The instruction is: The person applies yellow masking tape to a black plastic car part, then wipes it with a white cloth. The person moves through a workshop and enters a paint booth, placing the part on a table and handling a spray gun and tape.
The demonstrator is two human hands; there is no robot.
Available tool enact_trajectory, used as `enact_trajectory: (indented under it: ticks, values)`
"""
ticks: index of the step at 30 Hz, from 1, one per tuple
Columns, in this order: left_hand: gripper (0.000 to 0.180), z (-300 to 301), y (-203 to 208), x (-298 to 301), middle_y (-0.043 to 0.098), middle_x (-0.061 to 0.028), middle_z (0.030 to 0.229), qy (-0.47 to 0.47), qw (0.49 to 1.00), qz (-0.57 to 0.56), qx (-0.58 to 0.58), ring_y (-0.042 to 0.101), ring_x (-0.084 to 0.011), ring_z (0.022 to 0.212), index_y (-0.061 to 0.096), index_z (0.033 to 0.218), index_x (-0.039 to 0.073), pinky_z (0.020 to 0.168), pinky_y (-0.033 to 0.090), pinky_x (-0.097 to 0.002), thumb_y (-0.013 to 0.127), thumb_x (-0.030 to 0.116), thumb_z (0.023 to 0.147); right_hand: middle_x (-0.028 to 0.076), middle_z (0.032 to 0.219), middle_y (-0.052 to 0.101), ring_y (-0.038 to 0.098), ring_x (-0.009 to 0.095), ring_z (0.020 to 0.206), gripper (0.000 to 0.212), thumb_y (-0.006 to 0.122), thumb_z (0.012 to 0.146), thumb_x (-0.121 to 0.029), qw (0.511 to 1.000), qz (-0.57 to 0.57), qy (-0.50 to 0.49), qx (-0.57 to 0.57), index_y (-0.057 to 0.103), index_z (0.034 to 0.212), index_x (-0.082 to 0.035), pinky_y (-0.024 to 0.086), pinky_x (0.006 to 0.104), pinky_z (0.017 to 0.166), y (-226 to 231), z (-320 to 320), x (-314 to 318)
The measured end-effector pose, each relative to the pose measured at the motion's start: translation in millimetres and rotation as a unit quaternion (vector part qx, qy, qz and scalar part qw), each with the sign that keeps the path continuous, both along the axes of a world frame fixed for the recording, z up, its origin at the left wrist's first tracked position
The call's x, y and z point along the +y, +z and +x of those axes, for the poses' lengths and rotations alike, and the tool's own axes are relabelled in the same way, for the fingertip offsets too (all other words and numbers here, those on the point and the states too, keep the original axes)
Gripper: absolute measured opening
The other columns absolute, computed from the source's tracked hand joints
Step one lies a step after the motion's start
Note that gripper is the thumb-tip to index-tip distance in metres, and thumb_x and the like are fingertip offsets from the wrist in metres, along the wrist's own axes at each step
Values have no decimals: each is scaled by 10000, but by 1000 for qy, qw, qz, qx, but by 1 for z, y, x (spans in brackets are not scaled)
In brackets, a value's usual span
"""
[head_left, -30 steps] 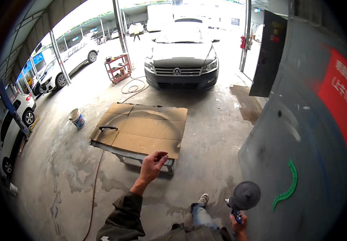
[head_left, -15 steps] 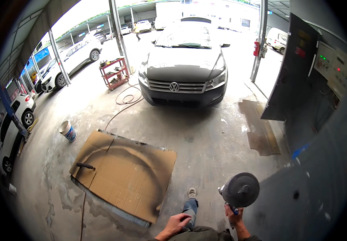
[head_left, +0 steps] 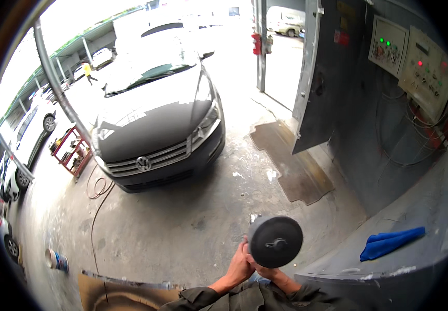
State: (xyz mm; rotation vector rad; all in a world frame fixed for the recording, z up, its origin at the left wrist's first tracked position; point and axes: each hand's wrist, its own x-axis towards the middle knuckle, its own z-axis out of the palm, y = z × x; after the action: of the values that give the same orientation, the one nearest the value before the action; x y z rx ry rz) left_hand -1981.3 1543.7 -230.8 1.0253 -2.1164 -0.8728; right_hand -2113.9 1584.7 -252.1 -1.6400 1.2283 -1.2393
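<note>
A spray gun with a round black lidded cup [head_left: 277, 241] is held in front of my body, its lid facing up. Beneath the cup, my right hand [head_left: 268, 271] is closed around the gun, its fingers mostly hidden by the lid. My left hand [head_left: 240, 263] meets the gun from the left, its fingers closed against the side of the cup. A bit of shiny metal shows at the cup's upper left.
Ahead stands a car [head_left: 156, 129] with a dark bonnet. A blue cloth [head_left: 391, 243] lies on the grey surface at right, below control boxes [head_left: 388, 46]. Sprayed cardboard [head_left: 130, 297], a bucket [head_left: 57, 260], a hose [head_left: 95, 220] and a red cart [head_left: 72, 151] are leftward.
The view has swung right, bringing the blue cloth and control boxes in. My left hand has gone from free beside my leg to the spray gun, which stays in my right hand.
</note>
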Motion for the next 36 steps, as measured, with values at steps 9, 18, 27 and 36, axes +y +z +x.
enact_trajectory:
  ticks: [9, 18, 27, 36]
  values:
    - [281, -54, -38, -280, 612, -224, 922, 125, 988, 32, 84, 604, -389, 827, 569, 1078, 1, 717, 483, -395, 569, 46, 800, 186, 1206, 565, 524, 290, 1146, 470, 676, 823, -181, 993, -16, 97, 59, 536, 1232, 4, 416, 388, 978, 89, -126, -314]
    - [156, -114, -17, -498, 507, -104, 608, 321, 926, 155, 128, 460, -159, 553, 561, 850, -6, 544, 404, -315, 610, 102, 748, 84, 1120, 616, 616, 147, 929, 366, 633, 835, -82, 966, 12, -256, -4, 583, 1191, -16, 503, 288, 815, 90, -352, -634]
    - [178, -204, -53, -817, 534, -41, 567, 213, 960, 161, 79, 443, -90, 540, 614, 781, -11, 528, 409, -286, 688, 147, 745, 136, 1223, 553, 579, 189, 998, 500, 652, 818, -96, 852, -20, -523, -25, 483, 1275, 19, 472, 316, 894, 44, -571, -857]
    - [102, -412, -11, -1052, 610, -73, 608, -43, 982, 143, 119, 524, -93, 573, 626, 728, -23, 564, 442, -288, 677, 61, 701, 170, 1467, 273, 305, 307, 1348, 747, 630, 839, -74, 725, -19, -677, -128, 195, 1444, -17, 227, 441, 1103, 31, -568, -841]
